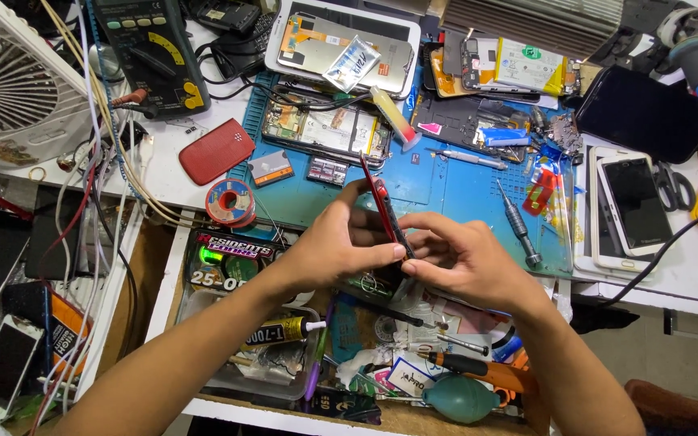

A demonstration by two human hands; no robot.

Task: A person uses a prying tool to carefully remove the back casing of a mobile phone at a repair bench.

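Above the open drawer near the blue desk mat (446, 190), left hand (341, 246) and right hand (466, 262) grip clamped on a slim red-edged phone (385, 211) held edge-up, still unopened as far as visible.

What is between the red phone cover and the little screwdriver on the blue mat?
In the head view, between the red phone cover and the screwdriver lie a solder spool and the hand-held phone.

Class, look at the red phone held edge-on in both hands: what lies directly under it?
Under the red phone is an open drawer with tools and a glue tube; both hands cover the rest.
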